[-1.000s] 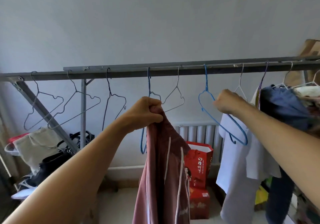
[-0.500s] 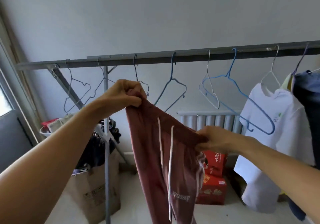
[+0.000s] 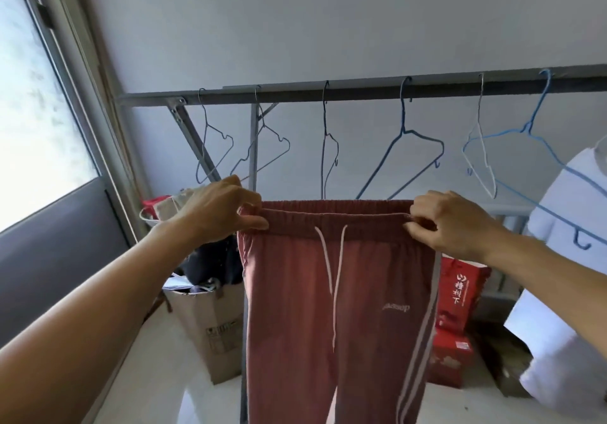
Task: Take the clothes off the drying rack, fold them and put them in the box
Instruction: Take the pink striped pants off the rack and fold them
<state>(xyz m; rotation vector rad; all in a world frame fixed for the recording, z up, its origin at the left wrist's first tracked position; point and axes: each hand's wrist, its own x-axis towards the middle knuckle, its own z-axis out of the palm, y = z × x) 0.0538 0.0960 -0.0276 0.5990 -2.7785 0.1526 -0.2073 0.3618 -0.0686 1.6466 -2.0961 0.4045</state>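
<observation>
Hands raised, arms outstretched | left hand (image 3: 216, 210) pinches waistband of pink trousers (image 3: 338, 292) | right hand (image 3: 453, 220) pinches opposite end

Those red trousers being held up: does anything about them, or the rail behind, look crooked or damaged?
Nothing stands out. The red trousers hang straight, left hand and right hand pinching the waistband ends level. Empty hangers on the rail hang at mixed angles, nothing broken.

A home laundry corner is showing: drying rack (image 3: 361, 90) carrying wire hangers (image 3: 404, 157) above the grip; cardboard box (image 3: 213, 325) sitting below-left.
</observation>
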